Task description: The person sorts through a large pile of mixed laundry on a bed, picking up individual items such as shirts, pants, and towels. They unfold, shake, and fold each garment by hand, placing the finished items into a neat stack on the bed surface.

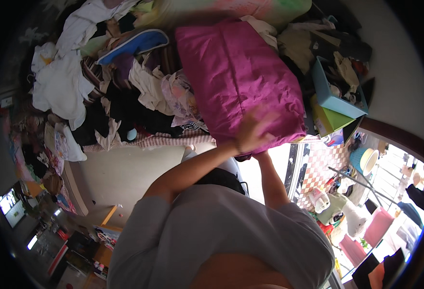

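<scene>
A magenta fabric piece [241, 72], wrinkled and with a seam down its middle, lies in front of me on a surface piled with clothes. My left hand [253, 132] is over its near part, blurred by motion, with the fingers apart. At the fabric's near edge, my right hand [260, 154] reaches underneath; its fingers are hidden, so its grip cannot be told. Left of the fabric are a crumpled floral garment [179, 90], a cream garment [148, 85] and dark clothes [136, 104].
A red-and-white checked cloth [154, 141] runs along the near edge. White garments [60, 83] and a blue item with white trim [136, 45] lie to the left. At right, a light-blue bin [336, 92] sits above a green box [327, 115]. A bright doorway shows a tiled floor [318, 162].
</scene>
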The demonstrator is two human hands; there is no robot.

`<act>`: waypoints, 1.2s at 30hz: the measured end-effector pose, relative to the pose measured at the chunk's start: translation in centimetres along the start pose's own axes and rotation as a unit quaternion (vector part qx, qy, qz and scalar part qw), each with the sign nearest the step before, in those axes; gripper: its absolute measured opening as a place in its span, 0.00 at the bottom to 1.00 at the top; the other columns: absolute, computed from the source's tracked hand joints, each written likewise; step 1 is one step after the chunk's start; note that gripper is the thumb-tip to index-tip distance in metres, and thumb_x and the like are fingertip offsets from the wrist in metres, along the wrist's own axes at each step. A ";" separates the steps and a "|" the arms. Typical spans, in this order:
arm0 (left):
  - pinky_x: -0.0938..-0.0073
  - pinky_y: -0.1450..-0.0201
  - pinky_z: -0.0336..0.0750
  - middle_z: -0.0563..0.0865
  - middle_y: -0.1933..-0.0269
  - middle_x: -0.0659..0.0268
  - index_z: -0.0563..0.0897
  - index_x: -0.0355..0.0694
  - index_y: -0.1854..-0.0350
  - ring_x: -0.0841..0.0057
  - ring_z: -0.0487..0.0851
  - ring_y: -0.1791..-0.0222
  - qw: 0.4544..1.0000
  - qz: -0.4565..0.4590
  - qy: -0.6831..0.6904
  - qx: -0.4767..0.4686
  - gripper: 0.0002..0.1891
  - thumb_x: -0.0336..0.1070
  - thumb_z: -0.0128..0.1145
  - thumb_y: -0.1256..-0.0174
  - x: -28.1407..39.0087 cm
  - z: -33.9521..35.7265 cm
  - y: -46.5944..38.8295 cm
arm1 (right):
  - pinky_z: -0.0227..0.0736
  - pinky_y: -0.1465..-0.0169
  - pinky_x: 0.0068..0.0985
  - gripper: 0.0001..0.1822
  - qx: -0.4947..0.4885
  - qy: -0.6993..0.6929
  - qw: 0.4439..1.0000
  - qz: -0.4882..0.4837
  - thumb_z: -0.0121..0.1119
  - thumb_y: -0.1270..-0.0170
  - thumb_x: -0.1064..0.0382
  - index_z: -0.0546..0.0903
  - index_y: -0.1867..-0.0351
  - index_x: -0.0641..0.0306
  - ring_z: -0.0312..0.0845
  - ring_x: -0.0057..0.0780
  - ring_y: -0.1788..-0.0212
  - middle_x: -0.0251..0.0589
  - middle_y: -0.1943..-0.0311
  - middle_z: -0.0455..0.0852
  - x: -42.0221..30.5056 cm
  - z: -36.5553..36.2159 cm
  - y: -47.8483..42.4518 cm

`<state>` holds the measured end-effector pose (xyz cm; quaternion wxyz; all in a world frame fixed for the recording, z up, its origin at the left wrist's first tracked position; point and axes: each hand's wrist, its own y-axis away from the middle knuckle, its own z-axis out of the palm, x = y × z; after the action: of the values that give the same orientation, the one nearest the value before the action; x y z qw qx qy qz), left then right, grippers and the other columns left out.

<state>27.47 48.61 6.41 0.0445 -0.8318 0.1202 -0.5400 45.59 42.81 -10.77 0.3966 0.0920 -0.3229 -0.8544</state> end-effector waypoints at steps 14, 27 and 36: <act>0.70 0.48 0.71 0.75 0.48 0.59 0.67 0.32 0.44 0.69 0.75 0.51 0.754 -0.473 0.392 0.233 0.39 0.38 0.71 0.62 -19.3 -1.0 7.2 | 0.70 0.49 0.40 0.23 0.399 -0.001 0.857 -0.327 0.36 0.35 0.52 0.64 0.43 0.61 0.68 0.37 0.46 0.44 0.46 0.69 -4.8 -3.1 0.4; 0.71 0.42 0.66 0.76 0.47 0.56 0.73 0.34 0.49 0.69 0.74 0.46 0.903 -0.142 0.250 -0.320 0.25 0.40 0.63 0.48 4.7 -14.7 1.4 | 0.38 0.34 0.40 0.29 -0.165 0.810 0.134 -0.547 0.40 0.39 0.46 0.67 0.40 0.60 0.49 0.45 0.33 0.48 0.36 0.58 -8.2 38.9 4.1; 0.68 0.56 0.71 0.79 0.64 0.46 0.76 0.30 0.63 0.57 0.78 0.62 0.848 -0.032 0.094 -0.520 0.20 0.46 0.55 0.44 16.8 -16.7 3.0 | 0.46 0.36 0.37 0.25 -0.327 0.887 0.326 -0.018 0.46 0.41 0.54 0.69 0.45 0.66 0.56 0.45 0.38 0.52 0.43 0.67 -0.4 24.2 -3.0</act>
<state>18.33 42.46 27.60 -0.4233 -0.6817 0.3604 -0.4756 34.03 56.14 6.06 0.4306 0.6636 0.5278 -0.3092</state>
